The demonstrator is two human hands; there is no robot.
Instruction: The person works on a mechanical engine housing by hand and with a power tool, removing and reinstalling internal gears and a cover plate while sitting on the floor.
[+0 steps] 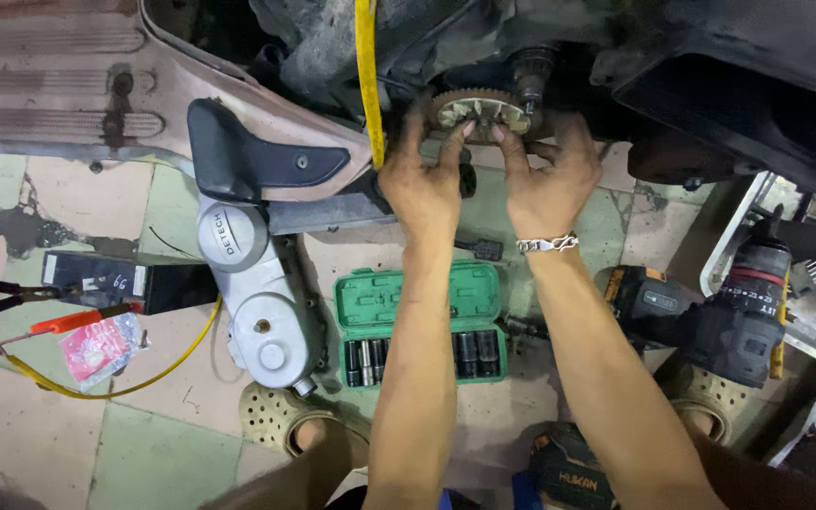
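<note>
- Reaching forward with both arms outstretched, the person is gripping a round, pale toothed metal disc [480, 110] mounted on the dark underside of a scooter engine [559, 38].
- The left hand [424, 185] is clamping the disc's left edge, fingers curled over it.
- The right hand [548, 185], wearing a silver chain bracelet [547, 244], is clamping the right edge.
- An open green plastic socket case [419, 324] is lying on the tiled floor [68, 444] beneath the forearms, beside a grey metal engine cover [259, 302].

tiled floor [144, 453] | green socket case [422, 321], grey engine cover [257, 293], black battery [125, 283], cordless drill [710, 316]
</note>
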